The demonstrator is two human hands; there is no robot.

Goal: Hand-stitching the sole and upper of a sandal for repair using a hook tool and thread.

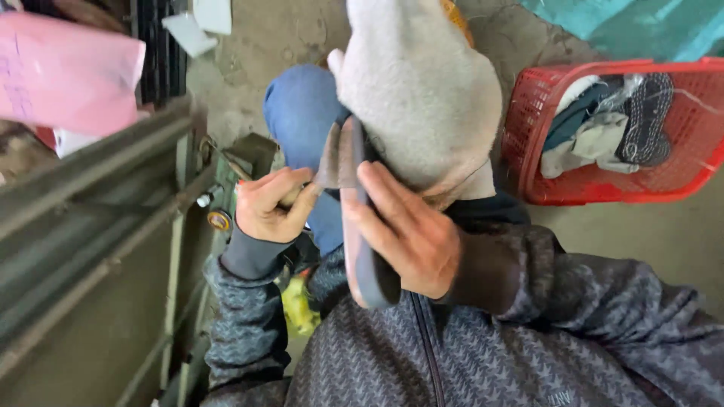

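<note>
Concrete floor (648, 234) bears 1 red basket (543, 143); left hand (268, 207) clenches probably a hammer (332, 162), right hand (411, 234) grips shoe sole (369, 264).

A grey felt boot (422, 98) is held sole-up by the right hand (411, 234), whose fingers are laid across the dark sole edge (362, 249). A small hammer (328, 162) is gripped in the left hand (268, 207), its head set against the sole. A red plastic basket (679, 177) filled with cloth pieces is seen on the concrete floor (656, 234) to the right.
</note>
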